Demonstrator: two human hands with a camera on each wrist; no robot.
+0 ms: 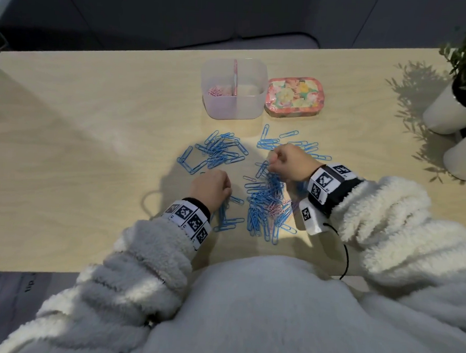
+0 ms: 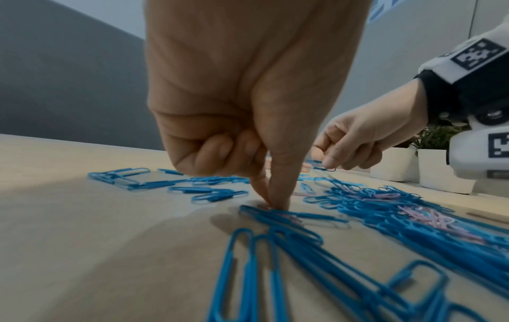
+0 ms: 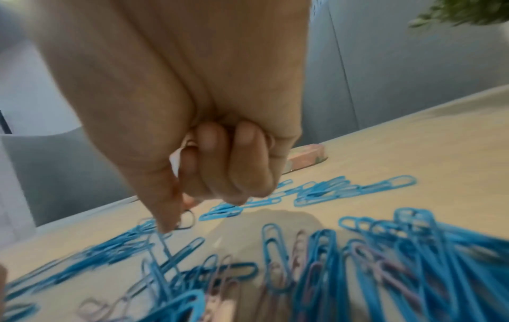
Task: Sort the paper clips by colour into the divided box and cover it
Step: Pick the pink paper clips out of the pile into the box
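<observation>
Blue paper clips [image 1: 219, 149] lie scattered on the table, and a denser heap [image 1: 265, 204] holds pink ones mixed in. My left hand [image 2: 271, 204] points down at the heap's left edge; its thumb and forefinger pinch at a pink clip [image 2: 287, 216] lying among blue ones, the other fingers curled. My right hand [image 3: 179, 222] hovers over the heap's far side, pinching a small clip [image 3: 187, 219] just above the table, something pale tucked under its curled fingers. The translucent divided box [image 1: 233, 107] stands behind, pink clips [image 1: 215, 91] in its left compartment. Its floral lid [image 1: 295, 97] lies beside it.
Two white plant pots [image 1: 453, 116] stand at the table's right end, with leaves reaching over the edge. The table's left half [image 1: 81, 143] carries only shadow. A dark cable [image 1: 344, 258] hangs from my right wrist near the front edge.
</observation>
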